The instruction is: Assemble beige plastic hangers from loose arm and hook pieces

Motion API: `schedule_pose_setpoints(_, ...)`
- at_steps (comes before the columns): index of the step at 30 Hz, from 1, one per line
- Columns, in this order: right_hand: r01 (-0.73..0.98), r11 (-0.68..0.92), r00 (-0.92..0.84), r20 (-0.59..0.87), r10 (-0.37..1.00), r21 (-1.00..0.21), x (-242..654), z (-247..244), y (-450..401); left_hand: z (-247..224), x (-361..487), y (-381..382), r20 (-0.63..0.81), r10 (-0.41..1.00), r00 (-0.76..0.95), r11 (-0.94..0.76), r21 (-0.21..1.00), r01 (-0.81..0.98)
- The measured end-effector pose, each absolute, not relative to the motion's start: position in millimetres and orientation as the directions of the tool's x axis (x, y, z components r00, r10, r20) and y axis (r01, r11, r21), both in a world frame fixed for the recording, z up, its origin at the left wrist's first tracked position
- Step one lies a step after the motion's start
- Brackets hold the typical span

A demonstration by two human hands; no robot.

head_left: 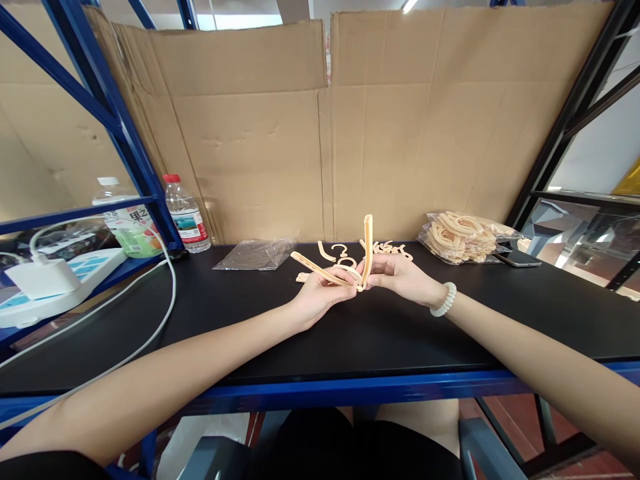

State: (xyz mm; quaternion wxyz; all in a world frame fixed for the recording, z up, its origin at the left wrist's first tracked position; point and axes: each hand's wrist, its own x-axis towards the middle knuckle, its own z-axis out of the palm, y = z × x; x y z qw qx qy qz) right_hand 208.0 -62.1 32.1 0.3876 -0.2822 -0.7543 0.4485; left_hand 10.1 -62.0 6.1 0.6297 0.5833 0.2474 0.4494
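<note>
My left hand pinches a long, thin beige strip that slants up to the left. A second beige strip stands nearly upright, with my right hand closed on its lower part. Both strips meet in a V between my fingertips, above the black tabletop. Whether they are joined there is too small to tell. Behind my hands lie a curved beige piece, a beige hook and several more small beige pieces, partly hidden by my right hand.
A clear plastic bag lies flat at the back left, near a red-capped bottle. At the back right are a bag of beige pieces and a phone. A white cable crosses the left side. Cardboard stands behind.
</note>
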Motion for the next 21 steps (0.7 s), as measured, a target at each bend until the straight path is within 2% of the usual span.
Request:
schedule_pose_setpoints(13, 0.103, 0.452, -0.457, 0.361, 0.813, -0.886, 205.5, 25.1, -62.0, 3.0, 12.6, -63.7, 0.252, 0.880, 0.403, -0.124, 0.941, -0.316)
schedule_pose_setpoints(21, 0.107, 0.464, -0.378, 0.395, 0.837, -0.880, 200.3, 20.8, -62.9, -1.1, 13.5, -61.1, 0.212, 0.914, 0.346, -0.105, 0.947, -0.303)
